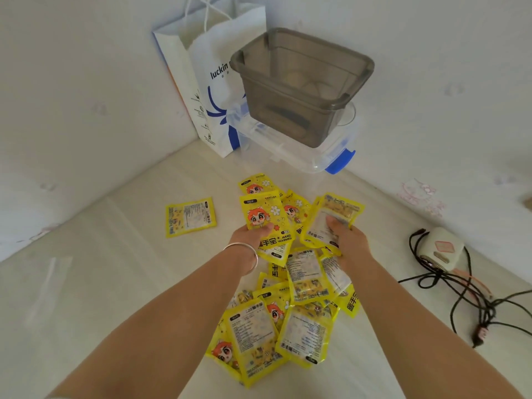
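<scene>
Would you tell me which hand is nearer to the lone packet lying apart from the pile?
Left. The left hand is right of the lone packet; the right hand is farther right, past the left one.

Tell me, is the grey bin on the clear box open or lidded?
Open. The grey bin has no lid on its rim, and the view goes straight down inside it to a few pale items.

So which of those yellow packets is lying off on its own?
The lone packet to the left of the left hand, printed back up. It touches no other packet; the rest overlap in the heap.
</scene>
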Action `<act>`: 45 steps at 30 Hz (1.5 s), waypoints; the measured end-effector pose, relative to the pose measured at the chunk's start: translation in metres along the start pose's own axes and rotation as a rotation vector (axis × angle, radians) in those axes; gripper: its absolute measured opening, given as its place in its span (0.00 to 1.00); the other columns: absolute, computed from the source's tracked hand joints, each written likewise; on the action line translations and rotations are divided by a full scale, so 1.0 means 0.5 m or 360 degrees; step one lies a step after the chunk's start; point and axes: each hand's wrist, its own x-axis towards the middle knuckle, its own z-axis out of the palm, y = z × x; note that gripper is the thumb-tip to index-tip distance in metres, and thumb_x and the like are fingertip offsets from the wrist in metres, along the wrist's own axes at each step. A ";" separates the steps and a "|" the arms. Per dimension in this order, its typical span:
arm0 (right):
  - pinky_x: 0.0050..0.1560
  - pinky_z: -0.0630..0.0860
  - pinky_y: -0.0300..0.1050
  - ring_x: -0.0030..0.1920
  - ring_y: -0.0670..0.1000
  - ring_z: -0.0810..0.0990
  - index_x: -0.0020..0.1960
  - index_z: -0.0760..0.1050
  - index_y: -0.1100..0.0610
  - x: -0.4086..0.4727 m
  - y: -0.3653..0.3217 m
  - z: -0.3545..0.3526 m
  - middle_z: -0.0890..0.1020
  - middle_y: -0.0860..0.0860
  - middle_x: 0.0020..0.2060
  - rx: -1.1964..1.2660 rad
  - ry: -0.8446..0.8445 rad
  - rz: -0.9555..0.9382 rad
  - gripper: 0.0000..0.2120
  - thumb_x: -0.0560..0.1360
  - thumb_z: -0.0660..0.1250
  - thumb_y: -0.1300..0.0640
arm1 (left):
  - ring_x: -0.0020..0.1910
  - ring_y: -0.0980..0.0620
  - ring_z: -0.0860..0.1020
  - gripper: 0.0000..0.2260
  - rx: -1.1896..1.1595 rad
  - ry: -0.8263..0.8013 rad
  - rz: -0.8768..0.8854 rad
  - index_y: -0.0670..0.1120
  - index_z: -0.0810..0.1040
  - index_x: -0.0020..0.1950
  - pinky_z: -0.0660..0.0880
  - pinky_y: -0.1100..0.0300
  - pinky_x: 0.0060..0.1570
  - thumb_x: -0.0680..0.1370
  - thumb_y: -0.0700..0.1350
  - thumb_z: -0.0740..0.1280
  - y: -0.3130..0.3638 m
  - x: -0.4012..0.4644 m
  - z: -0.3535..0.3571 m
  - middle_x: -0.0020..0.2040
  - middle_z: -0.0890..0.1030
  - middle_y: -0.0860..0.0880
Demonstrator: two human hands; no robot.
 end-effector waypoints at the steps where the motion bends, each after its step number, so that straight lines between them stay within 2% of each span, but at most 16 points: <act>1: 0.37 0.81 0.45 0.37 0.51 0.85 0.51 0.78 0.56 -0.016 0.004 -0.006 0.85 0.51 0.38 0.0155 -0.0103 0.0089 0.09 0.72 0.71 0.55 | 0.45 0.49 0.78 0.05 0.0056 -0.0025 -0.0001 0.48 0.78 0.44 0.72 0.51 0.58 0.71 0.45 0.73 -0.001 -0.011 0.003 0.47 0.80 0.49; 4: 0.28 0.79 0.42 0.33 0.50 0.85 0.54 0.75 0.55 -0.053 0.016 -0.019 0.86 0.52 0.39 0.0372 -0.0274 0.0156 0.08 0.75 0.68 0.57 | 0.52 0.49 0.73 0.14 0.0181 -0.0123 0.0047 0.47 0.78 0.56 0.67 0.50 0.62 0.71 0.45 0.73 -0.008 -0.039 0.013 0.50 0.77 0.49; 7: 0.27 0.79 0.42 0.33 0.50 0.85 0.51 0.73 0.51 -0.096 0.029 -0.031 0.86 0.49 0.35 0.0505 -0.0347 0.0084 0.06 0.75 0.67 0.59 | 0.53 0.50 0.72 0.14 0.0298 -0.0276 0.0106 0.46 0.77 0.57 0.64 0.53 0.57 0.72 0.41 0.72 -0.021 -0.070 0.020 0.50 0.78 0.48; 9: 0.30 0.80 0.47 0.37 0.53 0.86 0.55 0.73 0.52 -0.128 0.047 -0.038 0.86 0.53 0.41 0.0565 -0.0394 0.0032 0.10 0.75 0.67 0.60 | 0.55 0.49 0.73 0.14 0.0372 -0.0394 0.0143 0.47 0.77 0.57 0.63 0.52 0.56 0.72 0.40 0.71 -0.034 -0.087 0.022 0.51 0.78 0.48; 11: 0.40 0.81 0.55 0.45 0.59 0.84 0.62 0.72 0.56 -0.163 0.069 -0.050 0.83 0.58 0.52 0.0582 -0.0381 -0.0002 0.16 0.75 0.66 0.61 | 0.59 0.47 0.73 0.14 0.0457 -0.0465 0.0184 0.47 0.76 0.58 0.64 0.53 0.56 0.73 0.42 0.70 -0.053 -0.101 0.020 0.52 0.78 0.46; 13: 0.44 0.81 0.55 0.48 0.60 0.82 0.65 0.71 0.60 -0.201 0.094 -0.068 0.80 0.61 0.56 0.0580 -0.0306 -0.0033 0.18 0.75 0.66 0.61 | 0.63 0.45 0.72 0.17 0.0549 -0.0508 0.0161 0.46 0.74 0.62 0.65 0.52 0.57 0.75 0.49 0.68 -0.075 -0.117 0.020 0.57 0.77 0.44; 15: 0.39 0.82 0.49 0.47 0.58 0.82 0.65 0.71 0.62 -0.240 0.123 -0.091 0.81 0.60 0.53 0.0621 -0.0215 -0.0076 0.18 0.76 0.65 0.61 | 0.62 0.43 0.72 0.23 0.0725 -0.0523 0.0147 0.44 0.72 0.65 0.66 0.52 0.58 0.76 0.56 0.64 -0.102 -0.133 0.022 0.58 0.75 0.44; 17: 0.31 0.80 0.44 0.42 0.55 0.83 0.65 0.71 0.62 -0.278 0.154 -0.121 0.82 0.59 0.51 0.0699 -0.0104 -0.0122 0.17 0.77 0.64 0.61 | 0.54 0.45 0.73 0.24 0.0889 -0.0574 0.0227 0.41 0.73 0.64 0.66 0.54 0.55 0.76 0.58 0.62 -0.127 -0.150 0.033 0.53 0.76 0.45; 19: 0.25 0.77 0.41 0.36 0.54 0.84 0.65 0.71 0.64 -0.319 0.183 -0.154 0.81 0.59 0.47 0.0762 0.0016 -0.0166 0.17 0.77 0.63 0.60 | 0.53 0.45 0.73 0.23 0.0980 -0.0678 0.0308 0.41 0.74 0.63 0.66 0.56 0.52 0.77 0.57 0.62 -0.152 -0.174 0.051 0.53 0.77 0.45; 22: 0.24 0.76 0.42 0.36 0.56 0.82 0.63 0.72 0.64 -0.385 0.233 -0.215 0.81 0.59 0.44 0.0858 0.0193 -0.0189 0.15 0.77 0.63 0.60 | 0.62 0.43 0.73 0.24 0.1154 -0.0827 0.0402 0.42 0.72 0.66 0.65 0.57 0.52 0.76 0.57 0.63 -0.200 -0.229 0.083 0.63 0.76 0.44; 24: 0.27 0.78 0.44 0.39 0.58 0.81 0.61 0.73 0.63 -0.428 0.271 -0.264 0.82 0.59 0.44 0.0958 0.0333 -0.0199 0.14 0.77 0.64 0.60 | 0.59 0.46 0.74 0.21 0.1170 -0.0971 0.0487 0.44 0.73 0.65 0.64 0.59 0.50 0.76 0.54 0.65 -0.234 -0.274 0.105 0.58 0.76 0.46; 28: 0.27 0.77 0.43 0.34 0.55 0.83 0.57 0.74 0.62 -0.509 0.348 -0.360 0.82 0.58 0.40 0.1119 0.0542 -0.0215 0.12 0.76 0.65 0.58 | 0.43 0.53 0.79 0.06 0.1213 -0.1369 0.0485 0.52 0.77 0.50 0.71 0.61 0.39 0.75 0.49 0.68 -0.307 -0.361 0.153 0.46 0.81 0.51; 34: 0.24 0.76 0.43 0.32 0.55 0.83 0.61 0.73 0.61 -0.615 0.448 -0.486 0.82 0.59 0.42 0.1386 0.0776 -0.0269 0.16 0.76 0.65 0.56 | 0.39 0.51 0.80 0.05 0.1217 -0.1563 0.0376 0.51 0.77 0.42 0.74 0.61 0.37 0.72 0.45 0.72 -0.439 -0.492 0.237 0.40 0.82 0.51; 38: 0.27 0.79 0.44 0.32 0.54 0.84 0.64 0.72 0.63 -0.684 0.519 -0.597 0.82 0.59 0.44 0.1572 0.0939 -0.0310 0.18 0.77 0.64 0.57 | 0.40 0.50 0.81 0.03 0.1296 -0.1701 0.0317 0.51 0.78 0.42 0.76 0.60 0.37 0.73 0.45 0.71 -0.538 -0.593 0.295 0.42 0.82 0.48; 41: 0.27 0.79 0.42 0.30 0.53 0.83 0.62 0.73 0.62 -0.725 0.576 -0.682 0.83 0.57 0.37 0.1684 0.1009 -0.0256 0.16 0.76 0.65 0.57 | 0.39 0.49 0.80 0.03 0.1358 -0.1759 0.0255 0.50 0.79 0.43 0.75 0.60 0.36 0.74 0.42 0.68 -0.620 -0.658 0.339 0.39 0.82 0.49; 45: 0.27 0.79 0.44 0.30 0.54 0.83 0.60 0.74 0.61 -0.779 0.657 -0.793 0.82 0.58 0.39 0.1800 0.1055 -0.0158 0.13 0.77 0.64 0.57 | 0.40 0.50 0.79 0.07 0.1590 -0.1787 0.0310 0.45 0.78 0.53 0.75 0.60 0.36 0.76 0.41 0.66 -0.744 -0.731 0.402 0.41 0.81 0.48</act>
